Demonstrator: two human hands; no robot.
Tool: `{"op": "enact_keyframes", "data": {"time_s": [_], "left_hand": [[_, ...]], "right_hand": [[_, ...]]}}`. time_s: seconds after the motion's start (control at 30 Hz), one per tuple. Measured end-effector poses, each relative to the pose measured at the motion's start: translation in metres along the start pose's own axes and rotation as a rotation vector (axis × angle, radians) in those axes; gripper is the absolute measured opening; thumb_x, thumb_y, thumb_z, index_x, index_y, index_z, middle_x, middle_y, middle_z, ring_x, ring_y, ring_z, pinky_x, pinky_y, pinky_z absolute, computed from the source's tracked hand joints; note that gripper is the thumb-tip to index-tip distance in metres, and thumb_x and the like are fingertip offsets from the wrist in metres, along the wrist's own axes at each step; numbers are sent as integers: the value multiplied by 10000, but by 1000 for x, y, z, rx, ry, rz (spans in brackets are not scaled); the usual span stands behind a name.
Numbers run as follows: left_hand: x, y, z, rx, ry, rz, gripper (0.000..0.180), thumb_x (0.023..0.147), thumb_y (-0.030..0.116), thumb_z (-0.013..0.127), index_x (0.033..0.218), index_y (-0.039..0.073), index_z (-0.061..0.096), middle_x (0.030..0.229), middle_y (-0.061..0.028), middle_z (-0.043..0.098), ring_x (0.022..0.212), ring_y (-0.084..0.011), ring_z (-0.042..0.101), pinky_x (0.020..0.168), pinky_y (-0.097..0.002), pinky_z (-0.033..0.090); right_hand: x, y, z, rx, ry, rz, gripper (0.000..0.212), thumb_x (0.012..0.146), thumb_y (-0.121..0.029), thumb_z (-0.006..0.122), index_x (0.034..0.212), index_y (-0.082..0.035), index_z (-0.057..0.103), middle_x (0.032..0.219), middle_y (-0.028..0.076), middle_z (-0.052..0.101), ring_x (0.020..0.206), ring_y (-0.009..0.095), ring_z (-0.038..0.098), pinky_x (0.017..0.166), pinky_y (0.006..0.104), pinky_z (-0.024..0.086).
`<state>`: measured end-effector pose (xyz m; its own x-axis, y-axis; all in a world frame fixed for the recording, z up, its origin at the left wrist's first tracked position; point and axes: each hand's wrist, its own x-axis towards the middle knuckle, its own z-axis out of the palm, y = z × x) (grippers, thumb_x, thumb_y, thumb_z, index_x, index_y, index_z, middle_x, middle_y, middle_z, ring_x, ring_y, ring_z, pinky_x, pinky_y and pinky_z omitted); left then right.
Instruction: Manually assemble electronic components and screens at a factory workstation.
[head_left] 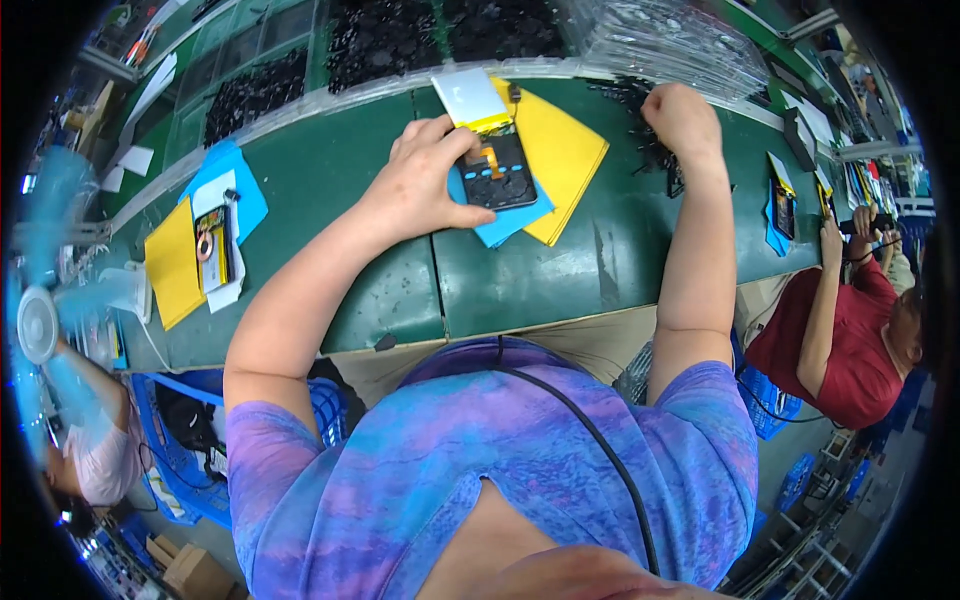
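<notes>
Toward the table's (590, 285) far edge, left hand (415, 180) has thumb and fingers spread, clasping the phone (505, 192) at its left side, on the cards (568, 150). Likely light, stiff, slick; ribbon (491, 162) looks fragile, so hold by side edges. Right hand (685, 122) is curled at the black parts (652, 152), far edge; can't tell if pinching any.

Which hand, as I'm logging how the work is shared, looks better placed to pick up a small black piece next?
Probably the right hand: it is beside the small black pieces, while the left hand steadies the black device farther left.
</notes>
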<state>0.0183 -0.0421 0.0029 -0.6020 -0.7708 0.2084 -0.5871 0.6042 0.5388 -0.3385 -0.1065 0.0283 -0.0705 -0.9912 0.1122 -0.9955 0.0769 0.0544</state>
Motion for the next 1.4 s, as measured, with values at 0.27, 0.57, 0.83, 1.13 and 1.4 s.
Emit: {"op": "enact_keyframes", "data": {"time_s": [0.27, 0.57, 0.83, 1.13, 1.4], "left_hand": [[-6, -1, 4, 10, 5, -49, 593, 593, 324, 903, 1103, 129, 672, 1440, -232, 451, 1297, -434, 419, 1094, -525, 357], [-3, -3, 7, 29, 13, -3, 677, 586, 328, 898, 1217, 178, 704, 1431, -228, 463, 1291, -409, 435, 1105, -506, 349], [-1, -1, 8, 1, 68, -39, 726, 577, 319, 903, 1223, 127, 632, 1352, -176, 516, 1264, -397, 450, 1084, -504, 364], [-2, -2, 6, 0, 37, -4, 618, 561, 297, 912, 1052, 98, 595, 1256, -117, 541, 1195, -384, 471, 1027, -504, 394], [-2, -2, 7, 9, 38, -14, 613, 570, 318, 914, 1040, 98, 587, 1306, -131, 521, 1212, -391, 453, 1036, -509, 387]], "right_hand": [[-39, -62, -31, 910, -150, -479, 150, 877, -111, 687, 983, -7, 706, 850, 74, 721, 785, 135, 666, 720, 297, 515], [-63, -100, -22, 658, -181, -924, 65, 781, -116, 730, 840, -92, 741, 806, 45, 631, 874, 246, 633, 811, 396, 459], [-69, -104, -24, 690, -178, -950, 60, 814, -143, 725, 870, -125, 712, 883, 14, 673, 916, 208, 627, 873, 374, 399], [-78, -107, -35, 566, -273, -926, 63, 882, -93, 674, 944, -88, 665, 993, 23, 717, 1097, 218, 626, 1008, 397, 346], [-78, -106, -27, 543, -204, -977, 24, 918, -119, 625, 934, -101, 627, 997, 55, 646, 1000, 238, 621, 962, 412, 352]]}}
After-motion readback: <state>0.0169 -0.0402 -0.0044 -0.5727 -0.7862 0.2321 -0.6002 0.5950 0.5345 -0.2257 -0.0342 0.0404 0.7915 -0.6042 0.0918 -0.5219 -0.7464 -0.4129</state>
